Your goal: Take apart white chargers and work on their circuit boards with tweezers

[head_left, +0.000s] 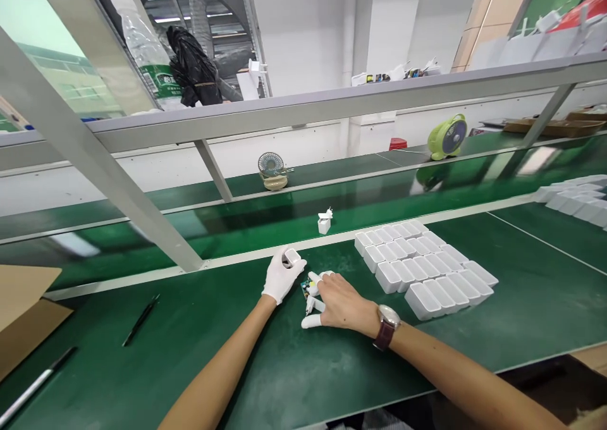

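My left hand (283, 277), in a white glove, is closed around a small white plastic case (292, 257) with its open end showing. Just to its right, my right hand (339, 300), with white finger cots on its fingertips, grips a small circuit board (306, 289) carrying a yellow part. A white plug piece (311, 304) sits between its fingers beside the board; whether the two are joined I cannot tell. Past both hands, a white case with a plug piece on top (324, 222) stands on the green belt (251, 218).
Rows of white open cases (427, 269) fill the bench right of my hands, with more cases (576, 199) farther right. A black pen-like tool (141, 320), a silver-and-black pen (38, 382) and a cardboard box (28, 316) lie left. A metal post (102, 158) slants up at left.
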The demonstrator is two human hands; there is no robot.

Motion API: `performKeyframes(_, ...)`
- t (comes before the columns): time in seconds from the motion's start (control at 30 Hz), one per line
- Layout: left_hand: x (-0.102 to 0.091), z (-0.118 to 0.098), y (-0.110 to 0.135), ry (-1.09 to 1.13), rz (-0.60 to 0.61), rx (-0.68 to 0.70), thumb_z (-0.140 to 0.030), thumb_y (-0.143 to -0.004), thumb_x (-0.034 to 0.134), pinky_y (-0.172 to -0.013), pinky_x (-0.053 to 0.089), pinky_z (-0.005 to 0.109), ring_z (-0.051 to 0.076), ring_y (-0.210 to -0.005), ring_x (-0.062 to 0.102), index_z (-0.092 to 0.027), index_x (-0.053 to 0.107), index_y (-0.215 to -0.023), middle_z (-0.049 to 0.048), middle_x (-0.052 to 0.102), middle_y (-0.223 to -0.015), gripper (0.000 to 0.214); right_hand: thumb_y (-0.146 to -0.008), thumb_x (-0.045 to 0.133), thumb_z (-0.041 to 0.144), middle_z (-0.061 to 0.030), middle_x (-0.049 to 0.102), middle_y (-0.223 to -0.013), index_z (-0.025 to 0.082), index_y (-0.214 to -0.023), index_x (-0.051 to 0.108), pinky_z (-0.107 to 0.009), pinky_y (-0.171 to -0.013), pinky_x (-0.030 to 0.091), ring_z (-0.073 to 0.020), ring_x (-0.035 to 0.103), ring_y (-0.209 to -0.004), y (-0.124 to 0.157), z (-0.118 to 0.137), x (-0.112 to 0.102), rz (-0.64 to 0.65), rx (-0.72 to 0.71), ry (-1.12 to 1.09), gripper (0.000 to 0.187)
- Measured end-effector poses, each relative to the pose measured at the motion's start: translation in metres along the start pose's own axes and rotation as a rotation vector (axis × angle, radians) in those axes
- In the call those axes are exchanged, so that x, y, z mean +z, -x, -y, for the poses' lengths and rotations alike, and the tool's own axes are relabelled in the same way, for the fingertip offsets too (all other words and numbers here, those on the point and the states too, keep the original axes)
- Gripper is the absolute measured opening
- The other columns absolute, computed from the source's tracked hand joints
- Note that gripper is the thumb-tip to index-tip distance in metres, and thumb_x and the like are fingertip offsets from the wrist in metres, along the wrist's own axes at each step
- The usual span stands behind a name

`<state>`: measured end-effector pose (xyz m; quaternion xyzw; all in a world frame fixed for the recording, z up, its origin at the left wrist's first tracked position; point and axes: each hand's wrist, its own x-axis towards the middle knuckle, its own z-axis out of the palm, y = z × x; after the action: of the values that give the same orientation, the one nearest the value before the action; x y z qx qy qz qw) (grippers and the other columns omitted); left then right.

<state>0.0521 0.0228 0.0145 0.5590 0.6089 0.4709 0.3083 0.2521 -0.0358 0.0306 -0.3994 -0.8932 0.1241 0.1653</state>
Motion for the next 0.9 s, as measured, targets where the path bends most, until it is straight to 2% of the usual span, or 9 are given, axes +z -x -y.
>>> performKeyframes(0.13,-0.006,0.001,0.003,0.037,0.029,-0.006,-0.042,-0.076,0.078,-0.084,0.058,0.035,0.020,-0.092,0.070,-0.017,0.054,-0.131,0.0082,0.071,-0.109,0.065,-0.071,0.072,0.076,-0.0245,0.053,-0.139,0.005,-0.139,0.047,-0.047,-0.111,0.037,-0.0375,0.046,-0.134,-0.003,-0.006,0.009,0.020,-0.199,-0.126,0.102)
performKeyframes(0.2,-0.012,0.002,0.007,0.037,0.039,-0.010,-0.042,-0.075,0.079,-0.085,0.058,0.036,0.020,-0.092,0.069,-0.017,0.056,-0.130,0.0087,0.070,-0.111,0.064,-0.073,0.076,0.067,-0.0223,0.055,-0.137,0.007,-0.138,0.048,-0.047,-0.113,0.034,-0.0365,0.046,-0.134,-0.002,-0.013,0.008,0.034,-0.196,-0.116,0.092)
performKeyframes(0.33,-0.020,0.004,0.015,0.033,0.050,-0.018,-0.042,-0.074,0.080,-0.087,0.057,0.037,0.021,-0.093,0.069,-0.018,0.057,-0.129,0.0092,0.070,-0.113,0.064,-0.081,0.076,0.048,-0.0139,0.066,-0.111,0.012,-0.135,0.051,-0.044,-0.104,0.043,-0.0316,0.058,-0.115,-0.001,-0.021,0.001,0.054,-0.168,-0.083,0.069)
performKeyframes(0.53,-0.021,0.003,0.019,-0.053,0.016,-0.028,-0.042,-0.074,0.079,-0.090,0.055,0.040,0.023,-0.097,0.067,-0.018,0.055,-0.132,0.0098,0.068,-0.118,0.067,-0.086,0.067,0.035,-0.0123,0.067,-0.099,0.014,-0.113,0.063,-0.045,-0.092,0.049,-0.0304,0.062,-0.098,-0.009,-0.019,0.002,0.048,-0.169,-0.056,0.034)
performKeyframes(0.63,-0.022,0.000,0.021,-0.077,-0.006,-0.035,-0.041,-0.075,0.078,-0.090,0.055,0.040,0.023,-0.097,0.067,-0.018,0.055,-0.133,0.0100,0.067,-0.122,0.067,-0.087,0.063,0.031,-0.0123,0.066,-0.103,0.013,-0.127,0.056,-0.047,-0.096,0.049,-0.0301,0.061,-0.103,-0.006,-0.020,0.010,0.005,-0.161,-0.060,0.044)
performKeyframes(0.77,-0.021,-0.004,0.023,-0.126,0.016,-0.046,-0.039,-0.076,0.077,-0.095,0.054,0.041,0.024,-0.103,0.066,-0.018,0.050,-0.138,0.0106,0.064,-0.128,0.071,-0.084,0.058,0.016,-0.0131,0.063,-0.108,0.013,-0.142,0.043,-0.049,-0.097,0.051,-0.0301,0.058,-0.108,0.002,-0.025,0.013,-0.223,-0.196,-0.126,0.060)
performKeyframes(0.83,-0.020,-0.005,0.024,-0.169,0.014,-0.056,-0.039,-0.074,0.078,-0.098,0.053,0.043,0.025,-0.108,0.065,-0.017,0.046,-0.142,0.0116,0.061,-0.132,0.078,-0.082,0.057,0.012,-0.0129,0.061,-0.115,0.017,-0.145,0.039,-0.047,-0.092,0.055,-0.0277,0.060,-0.105,0.005,-0.026,0.007,-0.272,-0.182,-0.223,0.066)
performKeyframes(0.9,-0.019,-0.004,0.025,-0.221,0.012,-0.052,-0.039,-0.072,0.080,-0.100,0.052,0.045,0.026,-0.112,0.063,-0.017,0.045,-0.142,0.0121,0.060,-0.133,0.082,-0.082,0.057,0.012,-0.0124,0.056,-0.124,0.022,-0.146,0.037,-0.040,-0.081,0.060,-0.0217,0.062,-0.091,0.007,-0.027,-0.001,-0.258,-0.107,-0.351,0.068)
